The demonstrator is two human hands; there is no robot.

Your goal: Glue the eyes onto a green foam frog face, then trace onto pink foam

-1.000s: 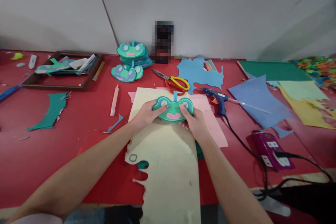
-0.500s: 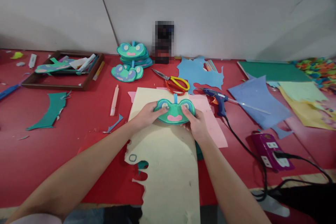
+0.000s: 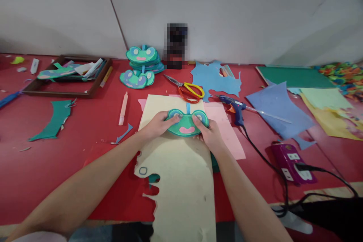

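Observation:
A green felt frog face [image 3: 186, 121] with blue-and-cream eyes, a pink mouth and a blue loop on top is held between my two hands. My left hand [image 3: 160, 124] grips its left side, thumb on the left eye. On the other side my right hand [image 3: 209, 130] closes round the edge with its thumb by the right eye; the fingers behind are partly hidden. Beneath lies a long cream sheet [image 3: 181, 181] with a ragged left edge, over a pink sheet [image 3: 224, 132]. Red-and-yellow-handled scissors [image 3: 189, 90] lie just beyond the frog face.
Similar frog faces [image 3: 143, 60] are stacked against the wall. A brown frame [image 3: 62, 92] with markers stands left. To the right are a glue gun [image 3: 236, 109], its cord, blue sheets [image 3: 279, 109] and a purple power socket [image 3: 293, 162]. A pink marker [image 3: 123, 109] lies left of the cream sheet.
Both hands have shifted the frog face slightly left and a little towards me, still gripping it by its sides. The surrounding things are where they were.

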